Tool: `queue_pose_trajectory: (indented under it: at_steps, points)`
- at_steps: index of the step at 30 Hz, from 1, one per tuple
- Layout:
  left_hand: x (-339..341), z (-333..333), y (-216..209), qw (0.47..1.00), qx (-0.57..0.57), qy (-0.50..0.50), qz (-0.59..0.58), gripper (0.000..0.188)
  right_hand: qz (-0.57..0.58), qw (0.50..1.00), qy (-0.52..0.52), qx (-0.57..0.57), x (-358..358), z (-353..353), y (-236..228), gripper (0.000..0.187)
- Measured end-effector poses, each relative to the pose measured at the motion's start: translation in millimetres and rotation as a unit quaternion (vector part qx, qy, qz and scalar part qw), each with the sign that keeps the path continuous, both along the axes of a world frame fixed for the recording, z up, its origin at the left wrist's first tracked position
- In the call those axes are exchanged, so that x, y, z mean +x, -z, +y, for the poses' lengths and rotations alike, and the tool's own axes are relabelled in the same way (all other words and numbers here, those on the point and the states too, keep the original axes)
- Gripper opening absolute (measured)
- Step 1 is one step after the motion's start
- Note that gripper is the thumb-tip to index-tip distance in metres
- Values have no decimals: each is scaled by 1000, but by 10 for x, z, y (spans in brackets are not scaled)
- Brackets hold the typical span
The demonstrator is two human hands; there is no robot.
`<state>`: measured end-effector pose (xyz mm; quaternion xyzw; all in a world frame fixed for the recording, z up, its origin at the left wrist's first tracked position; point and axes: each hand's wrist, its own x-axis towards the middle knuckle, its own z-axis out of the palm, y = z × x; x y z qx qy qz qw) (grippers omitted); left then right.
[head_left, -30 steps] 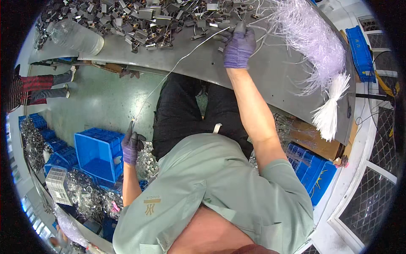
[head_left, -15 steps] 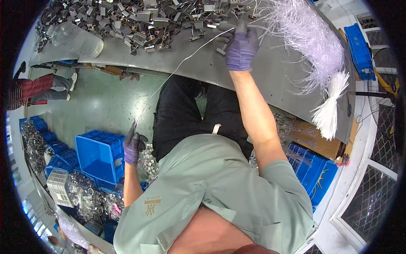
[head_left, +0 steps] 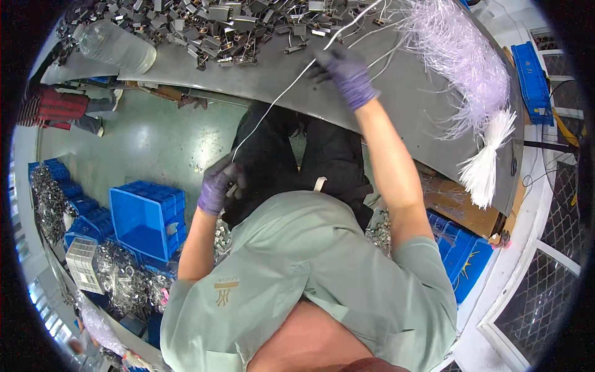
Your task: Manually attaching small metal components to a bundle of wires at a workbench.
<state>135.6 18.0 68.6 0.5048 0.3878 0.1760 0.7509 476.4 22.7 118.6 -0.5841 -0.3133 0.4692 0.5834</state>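
Note:
A thin white cord (head_left: 273, 106) runs taut from my left hand, across the table edge, toward the top of the view. Over my lap, my left hand (head_left: 218, 186), in a dark-fingered purple glove, is closed on the cord's lower end. My right hand (head_left: 346, 75), gloved alike, is above the grey table (head_left: 396, 102), its curled fingers crossing the cord and closed around it. Beyond the hands lies a heap of small dark clip-like parts (head_left: 226, 28). More pale cords (head_left: 384, 56) trail on the table beside my right hand.
A bundle of clear, purplish strands (head_left: 462, 65) with a white tied end (head_left: 486, 167) lies along the table's right side. A large clear plastic bottle (head_left: 118, 46) rests at the left. Blue crates (head_left: 149, 217) stand on the floor. Another person (head_left: 59, 108) is at far left.
My right hand has moved left and toward me along the cord. My left hand has risen slightly and shifted right. More of the cord now shows beyond my right hand.

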Motion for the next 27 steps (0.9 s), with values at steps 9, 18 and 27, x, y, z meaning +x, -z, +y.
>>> queue_pose_trajectory:
  at_steps: [9,18,27]
  points:
    - [527,307,-240,990,-9,93,-104,49,-206,963,-172,4,-457,-83,468,29]
    - [802,383,-56,942,-195,-184,-202,43,-79,994,-72,-9,-453,-103,157,29]
    - [1164,455,-12,968,-96,-150,-176,50,-73,986,-136,-60,-845,-128,-99,26]
